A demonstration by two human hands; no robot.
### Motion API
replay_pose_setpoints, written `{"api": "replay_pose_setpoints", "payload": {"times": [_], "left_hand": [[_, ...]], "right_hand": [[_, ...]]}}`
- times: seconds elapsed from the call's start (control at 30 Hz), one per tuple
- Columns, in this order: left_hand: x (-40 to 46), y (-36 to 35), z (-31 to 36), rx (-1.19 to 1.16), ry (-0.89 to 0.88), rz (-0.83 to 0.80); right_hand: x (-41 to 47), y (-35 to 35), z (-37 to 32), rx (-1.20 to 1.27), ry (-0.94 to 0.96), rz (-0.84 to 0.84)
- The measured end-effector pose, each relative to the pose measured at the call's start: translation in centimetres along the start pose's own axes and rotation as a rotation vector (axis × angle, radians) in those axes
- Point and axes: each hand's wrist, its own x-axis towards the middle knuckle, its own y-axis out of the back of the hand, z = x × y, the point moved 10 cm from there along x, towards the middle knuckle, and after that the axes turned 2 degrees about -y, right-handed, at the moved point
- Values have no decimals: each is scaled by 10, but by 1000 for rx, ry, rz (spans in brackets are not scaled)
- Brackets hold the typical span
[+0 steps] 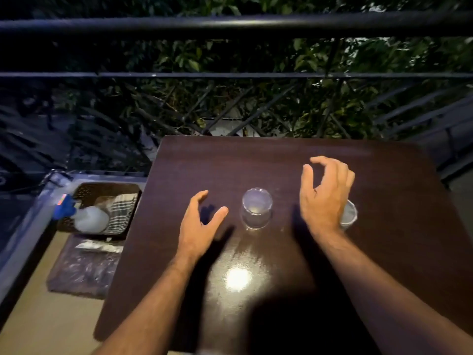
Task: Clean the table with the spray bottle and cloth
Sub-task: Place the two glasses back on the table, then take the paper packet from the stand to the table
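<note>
A dark brown table (256, 160) fills the middle of the head view. A clear glass (256, 208) stands at its centre. My left hand (198, 224) hovers open just left of that glass, fingers spread. My right hand (323, 193) hangs open to the right of it, fingers curled, partly covering a second clear glass (348, 214). Off the table at the left, a dark basket (84, 190) holds a spray bottle (84, 216) with a blue trigger head and a checked cloth (122, 208).
A black metal railing (230, 26) runs across behind the table, with dark foliage beyond. A plastic-wrapped flat package (82, 267) lies on the floor below the basket. A bright light reflection sits on the table near me.
</note>
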Motion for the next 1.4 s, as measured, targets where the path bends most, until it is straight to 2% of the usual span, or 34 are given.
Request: {"api": "replay_pose_setpoints", "payload": {"times": [0.2,0.3,0.5,0.63,0.77,0.83,0.97,1.07,1.23,1.4], "left_hand": [[-1,94,-34,299,-73,104],[-5,144,-54,403,-68,135],[-14,256,-125,381,98,317],[-18,310,-172,378,216,373],[-19,342,-218,389,298,337],[-16,354,-240,397,342,314],[3,361,-270,439,363,251],[26,362,-294,466,380,202],[57,356,-314,527,296,110],[69,355,-334,551,260,62]], "right_hand": [[-50,-99,-83,60,73,-325],[-80,-134,-112,15,43,-410],[-152,-212,-177,94,61,-586],[-196,-260,-216,179,34,-641],[-240,-306,-248,226,-26,-643],[-267,-333,-261,231,-63,-709],[-327,-382,-256,191,-289,-867],[-359,-407,-240,100,-402,-889],[-386,-446,-223,-6,-407,-964],[-418,-479,-210,-144,-316,-1134]]}}
